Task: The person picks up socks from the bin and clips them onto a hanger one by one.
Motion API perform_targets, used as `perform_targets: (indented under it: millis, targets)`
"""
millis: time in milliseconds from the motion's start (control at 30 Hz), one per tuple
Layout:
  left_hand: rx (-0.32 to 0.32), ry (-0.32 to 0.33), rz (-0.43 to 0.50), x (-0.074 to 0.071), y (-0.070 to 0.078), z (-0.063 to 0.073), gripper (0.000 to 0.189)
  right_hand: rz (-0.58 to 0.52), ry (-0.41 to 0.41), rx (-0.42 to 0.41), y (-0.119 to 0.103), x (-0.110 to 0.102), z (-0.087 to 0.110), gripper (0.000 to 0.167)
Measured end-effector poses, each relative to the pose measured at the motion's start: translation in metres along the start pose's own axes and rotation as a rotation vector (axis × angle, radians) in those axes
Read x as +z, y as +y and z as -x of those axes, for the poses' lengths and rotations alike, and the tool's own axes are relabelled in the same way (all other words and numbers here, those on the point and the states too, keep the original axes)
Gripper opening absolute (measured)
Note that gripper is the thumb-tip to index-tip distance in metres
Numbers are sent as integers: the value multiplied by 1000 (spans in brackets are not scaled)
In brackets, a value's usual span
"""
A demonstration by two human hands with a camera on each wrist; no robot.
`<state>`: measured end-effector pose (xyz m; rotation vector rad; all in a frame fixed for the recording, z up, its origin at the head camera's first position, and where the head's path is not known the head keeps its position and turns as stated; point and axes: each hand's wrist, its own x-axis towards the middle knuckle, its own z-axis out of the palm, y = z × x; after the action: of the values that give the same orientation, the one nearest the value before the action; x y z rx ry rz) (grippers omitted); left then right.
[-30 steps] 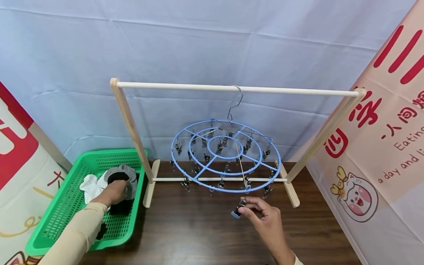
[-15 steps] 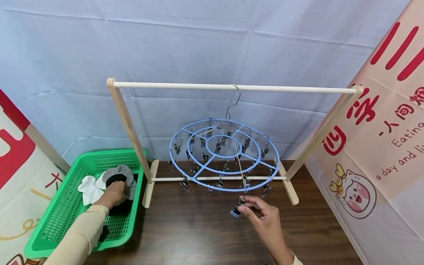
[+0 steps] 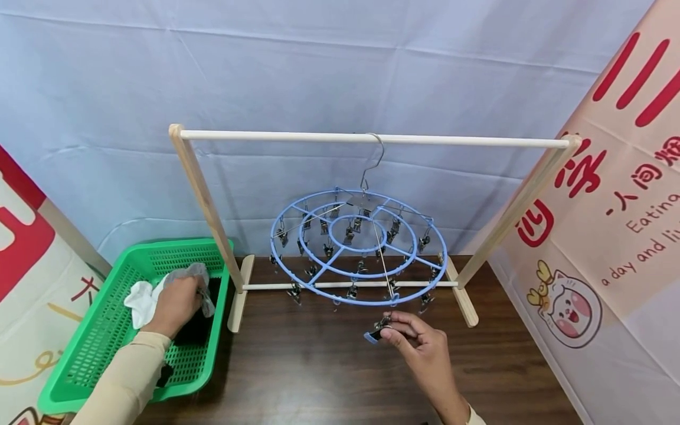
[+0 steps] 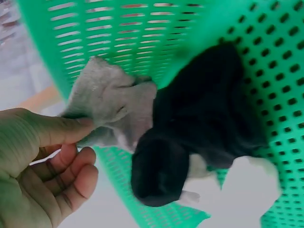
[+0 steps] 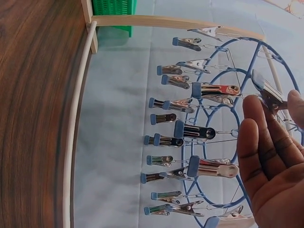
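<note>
Over the green basket, my left hand [image 3: 177,304] pinches a grey sock [image 4: 111,102] between thumb and index finger, the other fingers loosely curled. A black sock [image 4: 204,109] and a white sock [image 3: 141,302] lie beside it in the basket. At the front of the round blue clip hanger [image 3: 325,284], my right hand [image 3: 419,342] pinches a metal clip [image 3: 375,334] with blue tips between thumb and fingers. In the right wrist view this clip [image 5: 268,90] hangs from the hanger's rim. Whether its jaws are parted is hard to tell.
A wooden rack with a white top bar [image 3: 276,137] carries the hanger by its metal hook [image 3: 378,156]. Several other clips [image 5: 204,132] dangle from the rings. The green basket [image 3: 58,378] stands left of the rack on the dark wooden table [image 3: 319,378].
My left hand has shifted its grasp on the grey sock and drawn it up, covering the dark patch seen before. In my right hand, the clip has tilted closer to level.
</note>
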<state>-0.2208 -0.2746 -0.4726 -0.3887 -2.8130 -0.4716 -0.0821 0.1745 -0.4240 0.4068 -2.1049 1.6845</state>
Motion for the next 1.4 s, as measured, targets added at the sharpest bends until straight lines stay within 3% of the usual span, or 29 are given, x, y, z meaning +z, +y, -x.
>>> perform_targets:
  millis: [167, 400, 600, 733, 867, 1100, 1400]
  targets:
    - [3, 120, 31, -23, 11, 3, 10, 46, 36, 51, -3, 1, -2, 24]
    - [-26, 184, 207, -56, 34, 7, 12, 30, 40, 80, -5, 2, -4, 24]
    - [38, 240, 305, -73, 61, 10, 10, 1, 64, 117, -8, 2, -2, 23]
    - [71, 246, 440, -80, 79, 17, 8, -20, 65, 140, -10, 2, -3, 20]
    - [84, 225, 615, -82, 93, 26, 11, -42, 47, 151, -11, 4, -5, 17]
    - [180, 156, 881, -72, 110, 42, 17, -65, 19, 123, -11, 9, -10, 15]
    - [180, 107, 948, -50, 146, 49, 16, -173, 11, 100, -13, 9, -10, 13]
